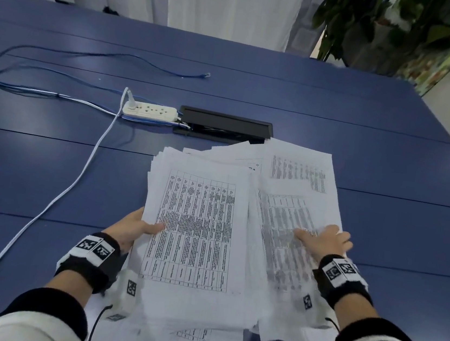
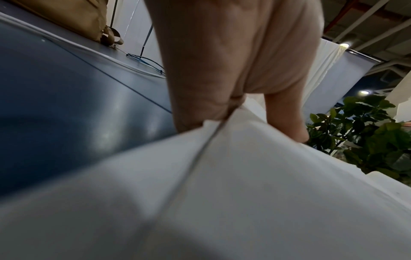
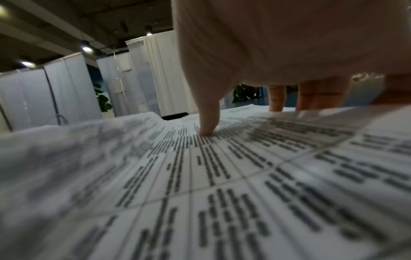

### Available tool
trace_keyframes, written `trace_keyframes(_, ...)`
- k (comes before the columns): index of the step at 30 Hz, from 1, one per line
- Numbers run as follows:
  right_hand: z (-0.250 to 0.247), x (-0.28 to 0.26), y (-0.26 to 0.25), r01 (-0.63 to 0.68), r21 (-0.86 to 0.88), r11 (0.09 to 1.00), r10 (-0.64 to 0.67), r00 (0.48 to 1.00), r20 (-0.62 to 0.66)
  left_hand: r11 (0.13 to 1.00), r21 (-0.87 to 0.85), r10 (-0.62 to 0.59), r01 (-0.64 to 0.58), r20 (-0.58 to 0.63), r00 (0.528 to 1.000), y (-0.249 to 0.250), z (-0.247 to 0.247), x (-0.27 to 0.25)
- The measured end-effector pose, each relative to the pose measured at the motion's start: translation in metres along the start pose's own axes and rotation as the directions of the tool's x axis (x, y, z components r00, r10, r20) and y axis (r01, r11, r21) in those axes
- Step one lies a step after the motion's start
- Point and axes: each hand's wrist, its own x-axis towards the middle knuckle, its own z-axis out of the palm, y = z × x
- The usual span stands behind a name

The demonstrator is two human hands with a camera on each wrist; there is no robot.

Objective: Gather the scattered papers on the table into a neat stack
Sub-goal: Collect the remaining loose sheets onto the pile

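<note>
A thick pile of white printed papers point(image 1: 197, 223) with tables lies on the blue table point(image 1: 47, 177) in front of me. My left hand point(image 1: 137, 227) grips the pile's left edge, thumb on top and fingers underneath; the left wrist view shows the paper point(image 2: 222, 176) pinched between them. More loose sheets point(image 1: 293, 207) fan out to the right. On them rests my right hand point(image 1: 323, 239), thumb and fingertips pressing down on the printed sheet point(image 3: 222, 176).
A white power strip point(image 1: 149, 111) with white and blue cables point(image 1: 43, 210) lies to the left rear. A black cable hatch point(image 1: 225, 126) sits just behind the papers. A potted plant point(image 1: 377, 24) stands past the table's far right corner.
</note>
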Motion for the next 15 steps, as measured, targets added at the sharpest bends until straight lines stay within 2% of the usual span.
trace_keyframes(3, 0.009, -0.002, -0.011, 0.037, 0.017, 0.999, -0.037, 0.999, 0.015, 0.998, -0.056, 0.000, 0.002, 0.041, 0.999, -0.001, 0.003, -0.003)
trace_keyframes(5, 0.009, 0.003, -0.011, 0.053, 0.099, 0.994, -0.057, 0.998, 0.032, 0.997, -0.071, -0.010, 0.011, 0.021, 1.000, -0.001, 0.004, -0.006)
trace_keyframes(8, -0.004, 0.008, -0.003, 0.066, 0.244, 0.968, -0.085, 0.994, 0.067, 0.997, -0.079, -0.011, 0.004, -0.089, 0.996, 0.003, 0.004, -0.007)
trace_keyframes(11, -0.013, 0.008, 0.003, 0.088, 0.255, 0.963, -0.108, 0.992, 0.067, 0.999, -0.048, 0.001, -0.009, -0.162, 0.987, 0.004, 0.004, -0.004)
trace_keyframes(15, -0.028, 0.000, -0.007, 0.233, 0.388, 0.892, -0.231, 0.972, -0.052, 0.999, -0.010, 0.032, -0.035, -0.260, 0.965, 0.000, 0.009, -0.001)
